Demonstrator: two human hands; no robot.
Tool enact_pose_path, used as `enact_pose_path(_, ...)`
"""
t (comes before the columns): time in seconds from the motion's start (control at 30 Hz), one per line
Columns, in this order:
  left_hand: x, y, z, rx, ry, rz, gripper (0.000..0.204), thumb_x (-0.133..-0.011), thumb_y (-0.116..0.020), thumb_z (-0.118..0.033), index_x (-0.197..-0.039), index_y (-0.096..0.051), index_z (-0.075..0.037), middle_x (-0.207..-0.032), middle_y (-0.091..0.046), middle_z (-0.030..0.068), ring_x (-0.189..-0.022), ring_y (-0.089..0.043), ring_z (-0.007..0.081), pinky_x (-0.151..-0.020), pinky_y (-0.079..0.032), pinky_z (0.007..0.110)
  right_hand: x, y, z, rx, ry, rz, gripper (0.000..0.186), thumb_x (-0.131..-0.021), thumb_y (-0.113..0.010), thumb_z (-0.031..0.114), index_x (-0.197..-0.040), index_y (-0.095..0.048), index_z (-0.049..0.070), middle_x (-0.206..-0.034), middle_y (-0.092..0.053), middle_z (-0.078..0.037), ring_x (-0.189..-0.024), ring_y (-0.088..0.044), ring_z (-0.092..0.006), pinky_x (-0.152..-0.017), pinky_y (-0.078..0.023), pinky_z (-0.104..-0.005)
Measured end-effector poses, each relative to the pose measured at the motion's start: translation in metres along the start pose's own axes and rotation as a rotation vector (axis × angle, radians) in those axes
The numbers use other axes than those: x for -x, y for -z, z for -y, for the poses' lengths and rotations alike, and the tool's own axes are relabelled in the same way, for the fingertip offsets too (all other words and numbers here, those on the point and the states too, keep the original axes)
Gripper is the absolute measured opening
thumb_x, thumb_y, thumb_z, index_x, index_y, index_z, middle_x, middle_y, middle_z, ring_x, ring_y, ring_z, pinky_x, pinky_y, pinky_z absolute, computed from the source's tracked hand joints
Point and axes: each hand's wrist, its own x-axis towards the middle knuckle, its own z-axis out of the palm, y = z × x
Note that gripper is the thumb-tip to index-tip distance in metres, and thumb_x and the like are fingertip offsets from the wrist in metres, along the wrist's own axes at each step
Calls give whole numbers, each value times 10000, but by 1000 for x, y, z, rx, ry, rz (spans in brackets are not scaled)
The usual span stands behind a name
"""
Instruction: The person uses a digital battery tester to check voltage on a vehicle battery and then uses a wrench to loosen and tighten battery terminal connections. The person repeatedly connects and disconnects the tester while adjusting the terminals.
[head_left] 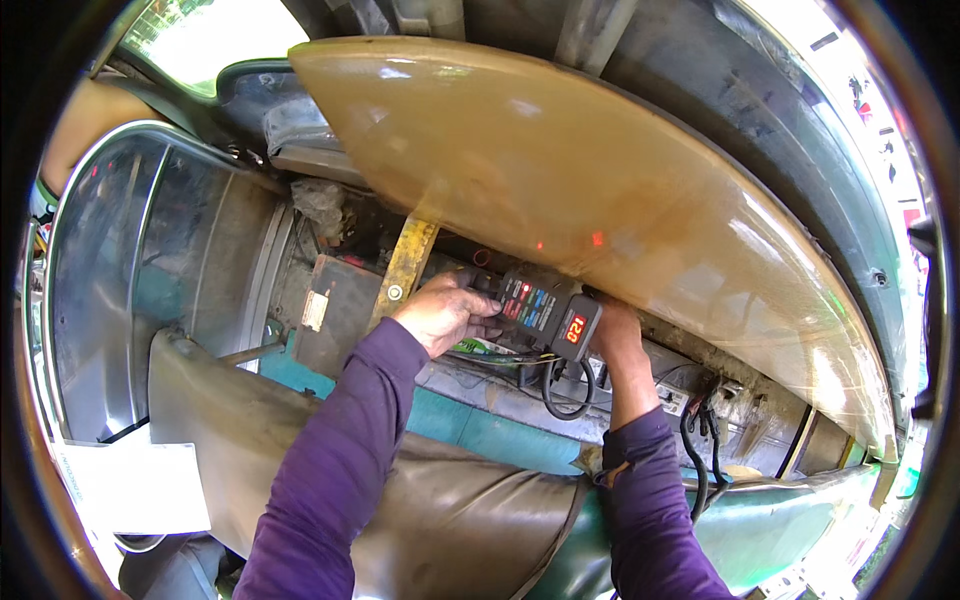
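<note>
A black handheld electronic device [540, 306] with a lit red number display and a panel of small coloured labels is at the middle of the view, tilted, over an open compartment under a raised tan board. My left hand [447, 312] is closed at the device's left end, fingers curled against it. My right hand [616, 328] is at its right end, by the display; its fingers are hidden behind the device and the board's edge. A thick black cable [570, 412] loops below the device. Left of my left hand, a yellow metal bracket [408, 262] crosses a dark rectangular box [340, 345].
The raised tan board [560, 150] overhangs both hands. A padded brown seat [450, 520] spans the near side, with black cables [702, 450] hanging at right. Left are a dark curved panel [160, 270] and a white paper sheet [135, 488]. Someone's bare arm [95, 125] shows far left.
</note>
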Motion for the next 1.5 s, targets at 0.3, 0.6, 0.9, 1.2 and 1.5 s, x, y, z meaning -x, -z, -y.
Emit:
enact_pose_path(0.3, 2, -4, -4, 4, -29, 9, 426, -915, -621, 66, -1316, -478, 46, -1185, -638, 152, -1107, -667, 314, -983, -560, 485, 39, 33, 37, -1328, -423, -75, 310, -900, -504, 81, -1095, -697, -65, -1064, -725, -234, -961, -690, -325, -914, -521, -400)
enact_pose_path(0.6, 3, -6, -7, -62, -63, -39, 438, -902, -609, 64, -1322, -496, 14, -1218, -645, 144, -1096, -671, 295, -968, -565, 469, 46, 48, 15, -1687, -383, 6, 394, -989, -617, 246, -1268, -606, -31, -1152, -701, -128, -1010, -681, -235, -887, -534, -367)
enact_pose_path(0.9, 1, -4, -3, -114, -85, -75, 364, -909, -638, 43, -1252, -523, 3, -1149, -642, 121, -1065, -677, 289, -961, -560, 446, 37, 53, 29, -1484, -174, -44, 399, -958, -695, 149, -1291, -612, -54, -1211, -693, -113, -1113, -619, -197, -1020, -458, -346)
enact_pose_path(1.2, 4, -6, -3, -192, -139, -46, 277, -911, -681, 1, -1156, -557, -29, -1123, -623, 81, -1049, -660, 229, -940, -545, 399, 34, 59, 27, -1417, -157, -52, 407, -955, -706, 158, -1281, -615, -66, -1229, -692, -132, -1118, -617, -219, -1024, -452, -350)
enact_pose_path(1.5, 3, -7, -5, -245, -181, -46, 260, -918, -672, -2, -1147, -553, -34, -1110, -611, 72, -1065, -639, 211, -949, -542, 393, 30, 56, 26, -1403, -157, -92, 404, -942, -714, 151, -1261, -619, -79, -1217, -694, -136, -1119, -613, -225, -1030, -445, -350)
